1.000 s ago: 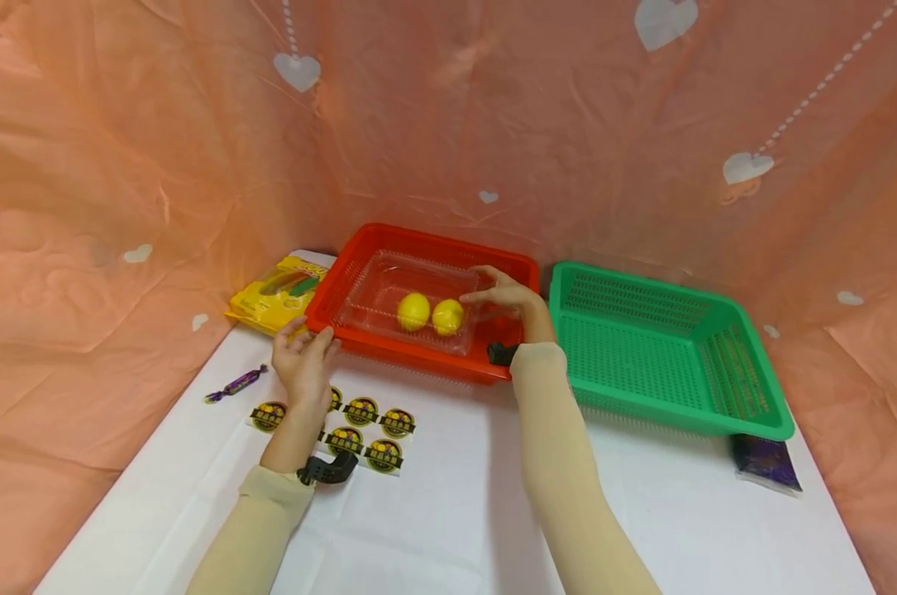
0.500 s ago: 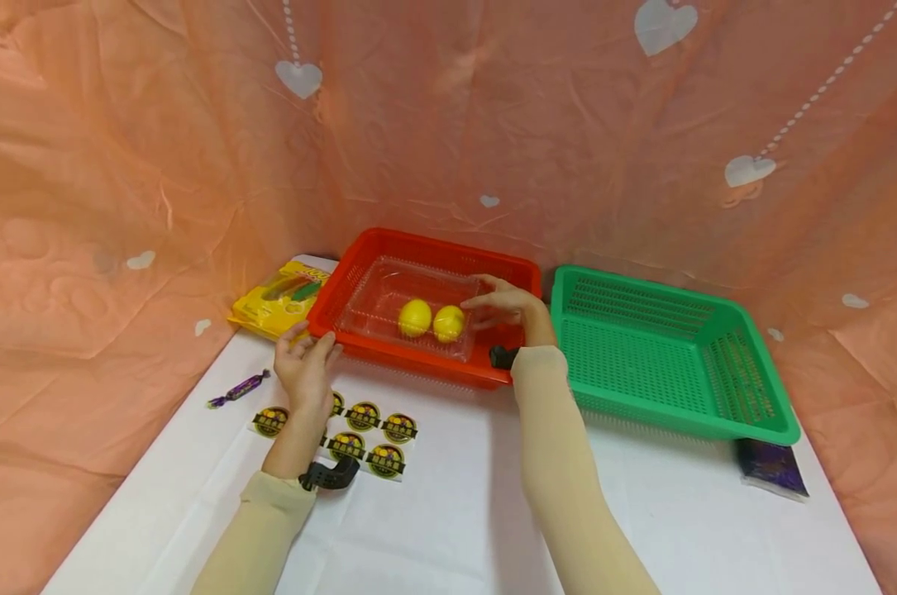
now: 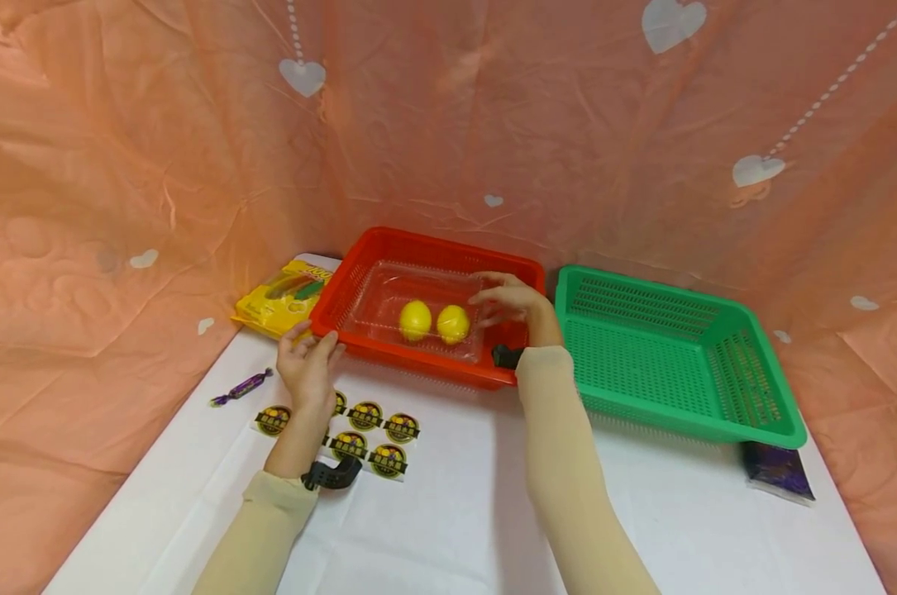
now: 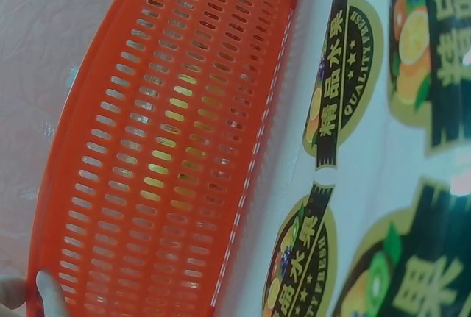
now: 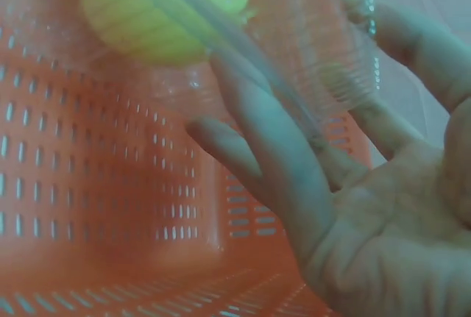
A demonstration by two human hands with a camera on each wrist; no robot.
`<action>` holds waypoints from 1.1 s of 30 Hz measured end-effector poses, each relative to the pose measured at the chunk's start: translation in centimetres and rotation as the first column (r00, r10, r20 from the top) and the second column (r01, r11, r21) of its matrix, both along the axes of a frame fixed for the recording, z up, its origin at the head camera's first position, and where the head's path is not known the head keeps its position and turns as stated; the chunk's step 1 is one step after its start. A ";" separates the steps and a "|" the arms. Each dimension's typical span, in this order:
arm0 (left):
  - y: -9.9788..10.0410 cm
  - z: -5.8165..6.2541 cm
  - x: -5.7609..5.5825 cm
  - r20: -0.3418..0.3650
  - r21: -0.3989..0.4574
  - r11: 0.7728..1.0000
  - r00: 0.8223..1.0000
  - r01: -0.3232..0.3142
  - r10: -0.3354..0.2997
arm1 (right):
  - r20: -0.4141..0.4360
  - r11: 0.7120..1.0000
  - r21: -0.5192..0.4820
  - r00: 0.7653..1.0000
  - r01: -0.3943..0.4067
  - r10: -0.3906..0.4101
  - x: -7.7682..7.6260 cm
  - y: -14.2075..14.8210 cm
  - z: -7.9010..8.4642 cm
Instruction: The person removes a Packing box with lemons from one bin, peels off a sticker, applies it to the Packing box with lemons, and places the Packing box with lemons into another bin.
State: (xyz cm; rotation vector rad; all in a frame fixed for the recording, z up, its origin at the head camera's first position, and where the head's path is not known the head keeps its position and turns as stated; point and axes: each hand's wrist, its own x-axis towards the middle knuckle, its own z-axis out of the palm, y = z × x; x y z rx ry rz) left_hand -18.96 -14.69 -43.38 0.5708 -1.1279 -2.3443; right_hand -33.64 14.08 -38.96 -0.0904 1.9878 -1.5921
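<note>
A red plastic basket (image 3: 418, 359) stands at the back of the table. Its near left corner is gripped by my left hand (image 3: 305, 376), thumb on the outer wall and other fingers past the rim. Inside the basket lies a clear plastic box (image 3: 377, 302) holding two lemons, the left lemon (image 3: 415, 320) and the right lemon (image 3: 453, 325). My right hand (image 3: 521, 302) reaches over the basket and holds the box's right end with curved fingers. From the right wrist, fingers (image 5: 272, 140) show along the box edge, just below a lemon (image 5: 162, 15).
A green basket (image 3: 634, 355) stands at the right, partly over a dark purple packet (image 3: 778, 471). Beside the red basket is a yellow bag (image 3: 279, 302). A purple wrapped candy (image 3: 242, 386) and a sheet of round fruit stickers (image 3: 347, 445) lie in front.
The clear box sits slightly lower and flatter in the red basket, and the lemons are a little farther apart. My left hand keeps its grip; the head view shifts slightly.
</note>
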 end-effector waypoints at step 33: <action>0.7 -0.1 -0.8 -0.057 0.014 1.000 0.998 -0.025 0.026 | -0.054 0.996 -0.075 0.997 0.050 -0.054 8.3 8.0 9.5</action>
